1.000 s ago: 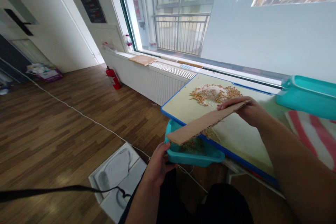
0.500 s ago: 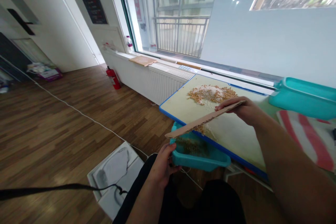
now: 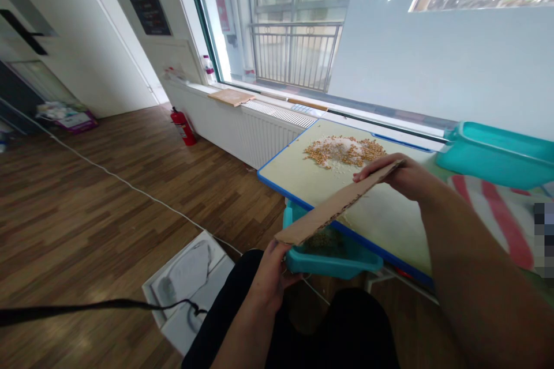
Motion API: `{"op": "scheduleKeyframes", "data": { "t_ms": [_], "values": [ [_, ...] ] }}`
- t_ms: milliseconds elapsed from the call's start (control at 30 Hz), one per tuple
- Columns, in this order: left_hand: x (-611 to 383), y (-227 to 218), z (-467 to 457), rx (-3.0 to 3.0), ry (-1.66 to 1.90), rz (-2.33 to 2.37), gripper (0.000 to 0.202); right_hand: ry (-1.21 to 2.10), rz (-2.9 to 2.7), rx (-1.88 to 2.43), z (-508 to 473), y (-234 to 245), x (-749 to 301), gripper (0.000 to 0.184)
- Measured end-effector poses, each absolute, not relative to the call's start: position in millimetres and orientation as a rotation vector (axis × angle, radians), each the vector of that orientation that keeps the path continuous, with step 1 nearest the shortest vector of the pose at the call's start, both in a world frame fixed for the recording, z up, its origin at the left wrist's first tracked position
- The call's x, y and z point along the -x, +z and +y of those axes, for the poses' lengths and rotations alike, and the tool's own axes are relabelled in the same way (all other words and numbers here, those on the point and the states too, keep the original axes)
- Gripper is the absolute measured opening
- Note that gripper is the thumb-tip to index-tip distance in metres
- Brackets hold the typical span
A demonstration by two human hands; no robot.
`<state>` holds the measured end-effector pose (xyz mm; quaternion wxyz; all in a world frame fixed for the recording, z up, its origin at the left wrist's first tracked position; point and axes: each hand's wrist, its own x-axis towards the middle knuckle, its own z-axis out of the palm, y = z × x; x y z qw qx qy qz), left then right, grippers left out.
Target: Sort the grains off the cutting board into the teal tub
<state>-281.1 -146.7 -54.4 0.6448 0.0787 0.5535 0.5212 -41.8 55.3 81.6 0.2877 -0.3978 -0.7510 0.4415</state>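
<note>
My right hand (image 3: 400, 177) is closed on the far end of a long brown cardboard strip (image 3: 335, 205) that slants over the near edge of the cream table with a blue rim (image 3: 277, 182). My left hand (image 3: 272, 274) grips the left side of a teal tray (image 3: 335, 262) held just below that table edge; grains lie inside the tray. Farther back on the table sits a heap of yellow-brown grains mixed with white ones (image 3: 341, 151).
A second teal tray (image 3: 497, 155) stands at the right on a red-and-white striped cloth (image 3: 497, 213). A white radiator (image 3: 259, 132) runs under the window, a red fire extinguisher (image 3: 180, 125) beside it. A white box (image 3: 190, 288) and a cable (image 3: 108, 304) lie on the wooden floor.
The cardboard strip has swept toward the table's near edge and tilted flatter again. The tray in my left hand shifted slightly right under the edge, and more grains lie in it.
</note>
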Motion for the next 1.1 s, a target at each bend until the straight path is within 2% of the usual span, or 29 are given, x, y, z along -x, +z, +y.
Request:
{"op": "scheduleKeyframes", "data": {
  "t_ms": [133, 367, 667, 933, 1100],
  "values": [
    [273.6, -51.9, -146.5, -0.141, 1.196, 1.263, 0.039, 1.196, -2.058, 1.051, 55.2, 85.3, 35.6, 0.013],
    [267.4, -48.3, -147.3, -0.127, 1.201, 1.254, 0.037, 1.207, -2.006, 1.129, 61.3, 80.5, 28.0, 0.014],
    [267.8, -56.7, -148.3, -0.166, 1.189, 1.248, 0.044, 1.284, -1.374, 1.067, 55.4, 79.6, 37.7, 0.025],
    [271.9, -57.4, -148.6, -0.210, 1.191, 1.229, 0.045, 1.043, -1.272, 0.974, 59.9, 83.6, 35.7, 0.024],
    [271.6, -61.5, -146.8, -0.156, 1.194, 1.246, 0.044, 0.767, -1.200, 1.034, 23.2, 76.5, 7.2, 0.024]
  ]
}}
